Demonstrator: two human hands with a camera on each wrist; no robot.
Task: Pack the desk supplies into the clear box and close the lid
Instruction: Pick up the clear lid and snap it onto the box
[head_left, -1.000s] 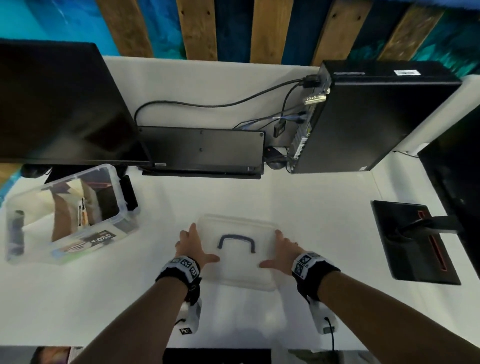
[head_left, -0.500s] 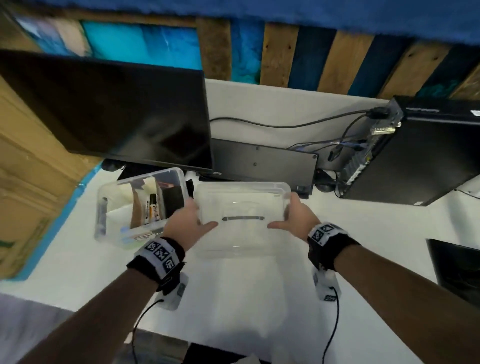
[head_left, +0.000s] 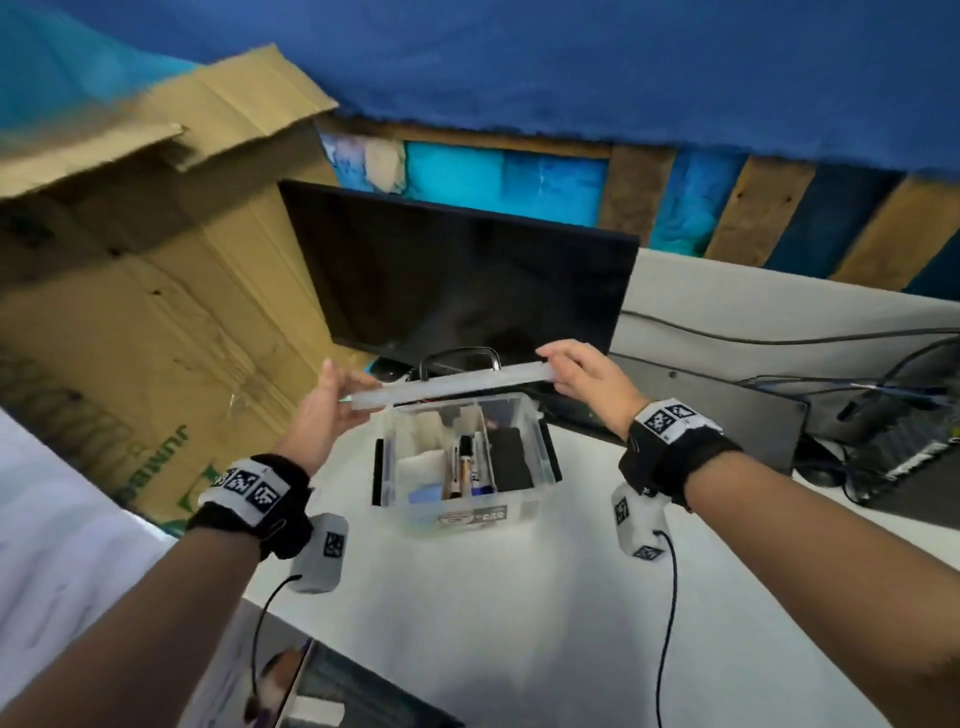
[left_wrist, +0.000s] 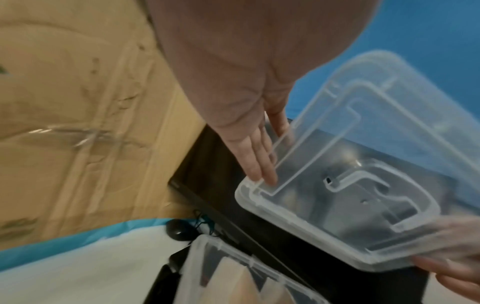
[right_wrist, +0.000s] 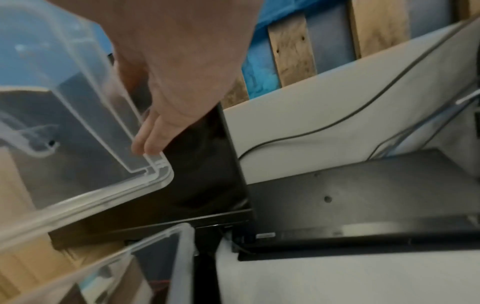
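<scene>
The clear box (head_left: 542, 445) stands uncovered on the white desk, with markers (head_left: 466, 464), a black block (head_left: 511, 457) and white and blue items in its compartments. Both hands hold the clear lid (head_left: 447, 385) level just above it, dark handle (head_left: 460, 357) up. My left hand (head_left: 340, 392) pinches the lid's left end, and my right hand (head_left: 563, 369) pinches the right end. In the left wrist view my left hand's fingers (left_wrist: 259, 162) lie under the edge of the lid (left_wrist: 363, 164), above the box rim (left_wrist: 228, 253). The right wrist view shows my right hand (right_wrist: 153, 139) at a corner of the lid (right_wrist: 78, 144).
A black monitor (head_left: 457, 291) stands right behind the box. A big cardboard carton (head_left: 156, 312) fills the left. A flat black unit (head_left: 717, 415), cables and a computer case (head_left: 914, 447) sit at the right. Bare desk surface (head_left: 519, 597) lies in front.
Both hands lifted the lid off the desk and carried it left and up, over the clear box. The head view swung left toward the box and monitor.
</scene>
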